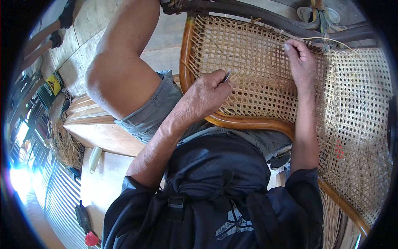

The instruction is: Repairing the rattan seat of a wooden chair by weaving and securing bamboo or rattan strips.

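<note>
A woven cane panel [257, 62] in a curved, varnished brown wooden frame [248, 123] rests across my lap. Over its left part, my left hand [205, 93] is closed round a small dark metal tool [226, 75], most of which the fingers hide; its exact kind cannot be told. Short loose cane ends stick up beside that hand. Near the panel's far edge, my right hand [300, 62] has its thumb and fingers pinched together at a thin cane strand [327, 38]. From there the strand arcs away to the right.
A second, denser cane section [360, 95] adjoins on the right, with red marks on it. Dark wooden bars [248, 12] run along the far side. Loose fibres [64, 143] hang at left, near a dark green and yellow container [52, 89]. A pale cylindrical object [95, 159] lies on a board.
</note>
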Demonstrator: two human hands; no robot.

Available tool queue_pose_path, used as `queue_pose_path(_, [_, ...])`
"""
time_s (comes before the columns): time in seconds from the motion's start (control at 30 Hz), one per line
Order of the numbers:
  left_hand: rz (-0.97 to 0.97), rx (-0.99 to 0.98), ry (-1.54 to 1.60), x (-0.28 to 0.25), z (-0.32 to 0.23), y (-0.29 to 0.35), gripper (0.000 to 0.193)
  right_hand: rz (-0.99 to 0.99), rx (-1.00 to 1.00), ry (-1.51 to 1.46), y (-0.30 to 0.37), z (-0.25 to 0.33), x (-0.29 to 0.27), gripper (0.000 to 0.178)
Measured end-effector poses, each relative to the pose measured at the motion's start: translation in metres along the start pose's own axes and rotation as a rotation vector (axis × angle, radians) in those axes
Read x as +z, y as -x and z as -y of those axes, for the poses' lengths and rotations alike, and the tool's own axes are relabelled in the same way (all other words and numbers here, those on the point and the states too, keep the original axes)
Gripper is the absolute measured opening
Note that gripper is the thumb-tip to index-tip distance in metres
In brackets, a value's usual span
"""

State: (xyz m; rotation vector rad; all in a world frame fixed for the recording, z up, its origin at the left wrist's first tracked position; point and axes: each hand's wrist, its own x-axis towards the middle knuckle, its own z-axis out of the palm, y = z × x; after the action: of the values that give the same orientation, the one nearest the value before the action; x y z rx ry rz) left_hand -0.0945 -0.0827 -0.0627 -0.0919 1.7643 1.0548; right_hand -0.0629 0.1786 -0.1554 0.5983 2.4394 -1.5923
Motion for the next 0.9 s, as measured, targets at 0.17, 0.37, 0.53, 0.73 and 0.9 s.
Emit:
queue_pose_path(0.17, [-0.03, 0.032, -0.007, 0.004, -0.001, 0.001, 0.021, 0.079, -0.082, 0.219, 0.004, 0.008, 0.011, 0.012])
queue_pose_path(0.37, [-0.037, 0.062, 0.01, 0.008, 0.002, -0.001, 0.019, 0.145, -0.264, 0.394, 0.006, 0.016, 0.012, 0.011])
queue_pose_path(0.53, [-0.084, 0.015, -0.003, -0.001, -0.006, 0.011, 0.017, 0.194, 0.009, 0.053, 0.012, 0.037, 0.014, 0.016])
queue_pose_path(0.73, [-0.339, 0.44, 0.244, 0.008, -0.036, 0.067, 0.013, 0.601, -0.229, -0.497, 0.094, 0.11, 0.041, 0.031])
queue_pose_path(0.9, [-0.302, 0.695, -0.234, 0.016, -0.023, 0.044, 0.024, 0.522, -0.095, -0.554, 0.12, 0.122, 0.041, 0.027])
